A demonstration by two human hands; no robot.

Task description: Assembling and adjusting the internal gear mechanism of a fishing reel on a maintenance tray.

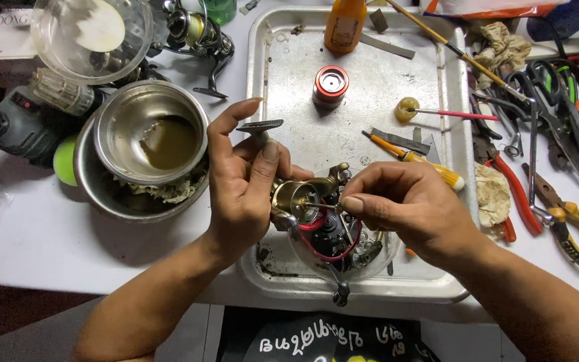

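Both hands over metal tray (273,74): left hand (242,181) grips fishing reel body (306,201), right hand (397,204) pinches thin shaft (tiny). Slip risks dropping it among tray clutter.

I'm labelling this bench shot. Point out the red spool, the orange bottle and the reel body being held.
red spool (331,83), head view, on its dark top face.
orange bottle (345,25), head view, on its label front.
reel body (296,200), head view, on its brass-coloured housing.

A repair workshop bench: pliers (574,218) and scissors (554,94) lie right of the hands, a greasy metal tray (363,100) beyond them, oily steel bowls (145,144) to their left.
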